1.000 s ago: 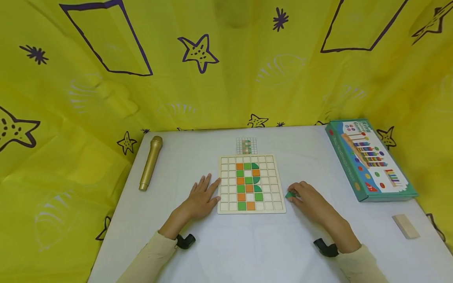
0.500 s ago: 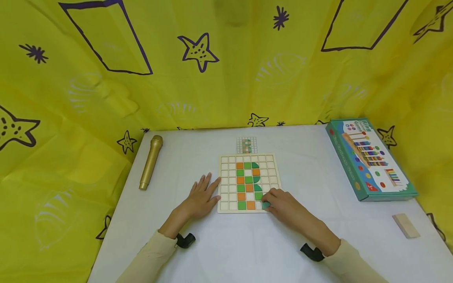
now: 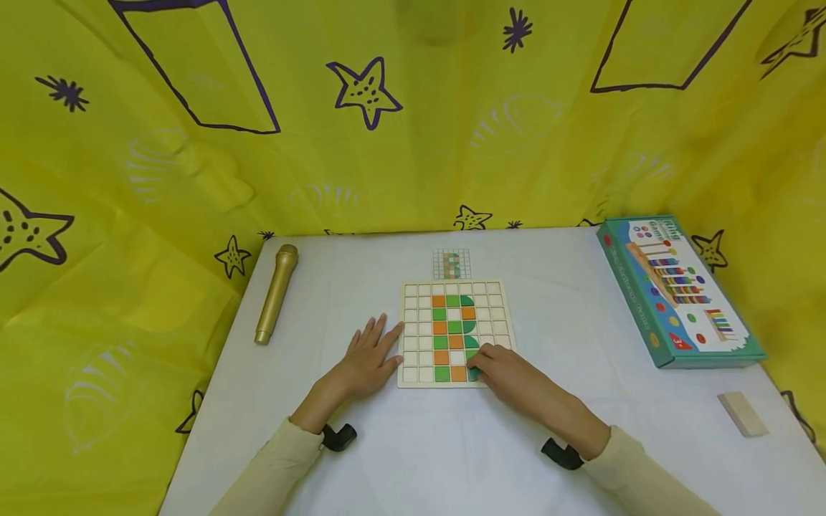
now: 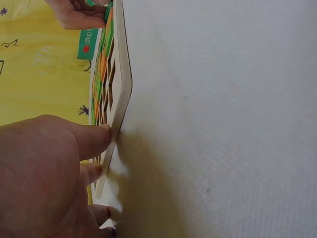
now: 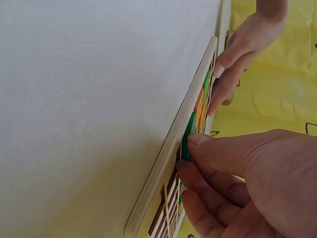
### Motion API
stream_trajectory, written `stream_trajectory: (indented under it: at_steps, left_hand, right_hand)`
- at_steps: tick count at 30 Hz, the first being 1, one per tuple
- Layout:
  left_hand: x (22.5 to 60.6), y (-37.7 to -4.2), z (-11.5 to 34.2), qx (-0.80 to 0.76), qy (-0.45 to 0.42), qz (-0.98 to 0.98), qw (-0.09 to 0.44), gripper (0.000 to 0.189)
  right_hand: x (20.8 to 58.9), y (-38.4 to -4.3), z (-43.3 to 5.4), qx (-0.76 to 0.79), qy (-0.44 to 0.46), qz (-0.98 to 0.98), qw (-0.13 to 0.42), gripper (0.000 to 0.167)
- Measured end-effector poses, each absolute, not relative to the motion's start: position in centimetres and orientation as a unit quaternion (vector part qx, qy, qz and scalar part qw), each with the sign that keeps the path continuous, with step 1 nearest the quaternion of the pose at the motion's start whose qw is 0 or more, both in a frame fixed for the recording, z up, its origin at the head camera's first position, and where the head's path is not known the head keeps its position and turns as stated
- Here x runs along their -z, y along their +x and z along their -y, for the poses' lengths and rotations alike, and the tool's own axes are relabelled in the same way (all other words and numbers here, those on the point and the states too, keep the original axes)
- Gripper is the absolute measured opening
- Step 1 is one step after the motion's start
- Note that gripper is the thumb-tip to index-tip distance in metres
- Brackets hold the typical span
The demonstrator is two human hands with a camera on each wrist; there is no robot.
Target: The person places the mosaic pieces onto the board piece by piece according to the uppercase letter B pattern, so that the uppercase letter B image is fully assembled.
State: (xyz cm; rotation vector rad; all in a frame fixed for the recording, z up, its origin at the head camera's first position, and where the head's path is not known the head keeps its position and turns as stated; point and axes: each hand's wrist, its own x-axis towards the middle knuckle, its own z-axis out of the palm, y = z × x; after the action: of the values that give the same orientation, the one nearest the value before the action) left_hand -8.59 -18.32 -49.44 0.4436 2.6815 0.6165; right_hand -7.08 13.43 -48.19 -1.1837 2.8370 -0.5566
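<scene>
A square wooden grid board (image 3: 424,374) lies on the table, with orange, green and dark green tiles set in its middle columns in the shape of a letter R. My right hand (image 3: 510,370) pinches a dark green tile (image 5: 188,136) between thumb and fingers, over the bottom row just right of an orange tile (image 3: 458,373). In the right wrist view the tile stands tilted at the board's surface. My left hand (image 3: 368,362) lies with fingers spread at the board's left edge; thumb and a fingertip touch that edge in the left wrist view.
A small printed pattern card (image 3: 452,264) lies just behind the board. A gold microphone (image 3: 276,294) is at the left, a green game box (image 3: 680,294) at the right. Nearer me on the right lies a small wooden block (image 3: 743,413). Yellow cloth (image 3: 413,172) hangs around the table.
My right hand has carried the dark green tile leftward from beside the board to over its bottom row. The left hand stays at the board's left edge.
</scene>
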Motion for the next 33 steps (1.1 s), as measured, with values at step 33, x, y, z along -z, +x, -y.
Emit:
stream_trajectory:
  at_steps: [33]
  left_hand:
    - [49.53, -8.55, 18.36, -0.213, 0.153, -0.948, 0.178, 0.066]
  right_hand:
    - [48.78, -6.73, -13.20, 0.194, -0.360, -0.912, -0.029, 0.017]
